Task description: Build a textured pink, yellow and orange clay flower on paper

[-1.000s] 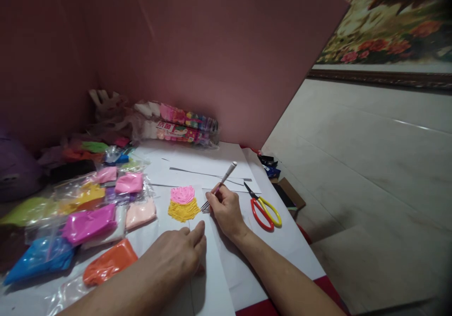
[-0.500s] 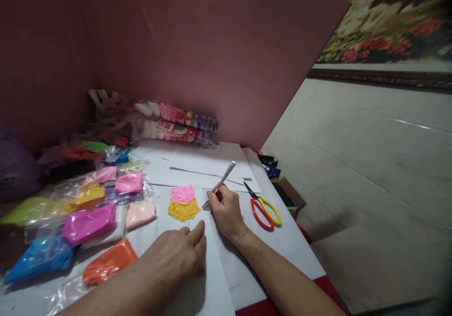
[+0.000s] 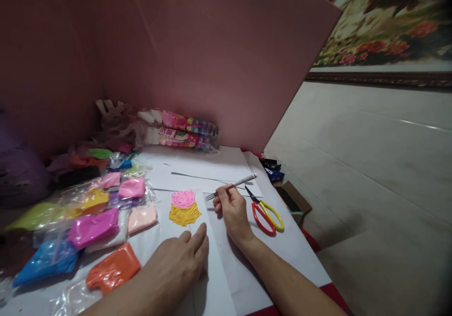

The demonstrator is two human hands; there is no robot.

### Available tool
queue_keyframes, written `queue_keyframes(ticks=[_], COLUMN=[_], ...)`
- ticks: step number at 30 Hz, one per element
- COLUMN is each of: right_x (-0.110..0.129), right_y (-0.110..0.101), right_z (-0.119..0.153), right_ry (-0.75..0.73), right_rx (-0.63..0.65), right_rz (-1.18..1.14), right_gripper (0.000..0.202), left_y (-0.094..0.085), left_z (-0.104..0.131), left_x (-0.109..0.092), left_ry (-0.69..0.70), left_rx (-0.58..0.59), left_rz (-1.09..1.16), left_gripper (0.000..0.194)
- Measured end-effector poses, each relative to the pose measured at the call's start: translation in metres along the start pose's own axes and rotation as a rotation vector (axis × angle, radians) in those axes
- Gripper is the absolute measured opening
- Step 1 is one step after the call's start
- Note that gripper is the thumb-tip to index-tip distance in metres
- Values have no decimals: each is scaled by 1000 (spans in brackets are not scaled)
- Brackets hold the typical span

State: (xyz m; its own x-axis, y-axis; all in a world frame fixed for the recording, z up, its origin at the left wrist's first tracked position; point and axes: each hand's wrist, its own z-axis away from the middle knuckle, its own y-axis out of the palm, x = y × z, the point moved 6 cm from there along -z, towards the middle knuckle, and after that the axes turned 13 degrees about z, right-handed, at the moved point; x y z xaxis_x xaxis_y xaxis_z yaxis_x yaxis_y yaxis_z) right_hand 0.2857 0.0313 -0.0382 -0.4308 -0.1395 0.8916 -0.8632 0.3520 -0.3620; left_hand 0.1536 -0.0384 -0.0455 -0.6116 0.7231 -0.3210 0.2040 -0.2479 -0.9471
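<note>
Had bagged clay (image 3: 93,227) at the left of the frame, probably for easy choosing of colour. Had pink-and-yellow clay piece (image 3: 185,208) flat on white paper (image 3: 216,271) near the centre, seemingly for firm support. Had scissors (image 3: 260,203) farther right, likely within reach. Rested left hand (image 3: 180,259) half open at lower centre, grasping nothing visible, perhaps steadying the paper. Pinched fork (image 3: 245,179) in nearly closed right hand (image 3: 233,212), apparently for fine control.

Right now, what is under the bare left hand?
A flat white paper sheet shows around the bare left hand and seems to run beneath it. Anything directly under the palm and fingers is covered and cannot be seen.
</note>
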Motion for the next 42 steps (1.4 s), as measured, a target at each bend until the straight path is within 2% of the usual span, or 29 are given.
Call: queue_keyframes(ticks=[3, 6, 12, 16, 22, 42], right_x=[5, 8, 20, 23, 21, 14], right_y=[4, 10, 24, 25, 28, 22], right_z=[2, 3, 7, 8, 9, -1], right_ry=[-105, -147, -246, -260, -258, -209], right_rx=[60, 104, 198, 207, 243, 117], right_rz=[89, 115, 194, 237, 267, 370], right_gripper=[24, 22, 15, 16, 15, 19], left_y=[-2, -2, 0, -1, 0, 6], left_z=[-1, -3, -3, -2, -3, -4], left_x=[-5, -8, -6, -6, -7, -1], left_ry=[12, 40, 66, 21, 39, 37], left_rx=[53, 96, 90, 127, 83, 34], left_rz=[-107, -175, -182, -184, -188, -175], left_gripper=[48, 52, 47, 47, 45, 43])
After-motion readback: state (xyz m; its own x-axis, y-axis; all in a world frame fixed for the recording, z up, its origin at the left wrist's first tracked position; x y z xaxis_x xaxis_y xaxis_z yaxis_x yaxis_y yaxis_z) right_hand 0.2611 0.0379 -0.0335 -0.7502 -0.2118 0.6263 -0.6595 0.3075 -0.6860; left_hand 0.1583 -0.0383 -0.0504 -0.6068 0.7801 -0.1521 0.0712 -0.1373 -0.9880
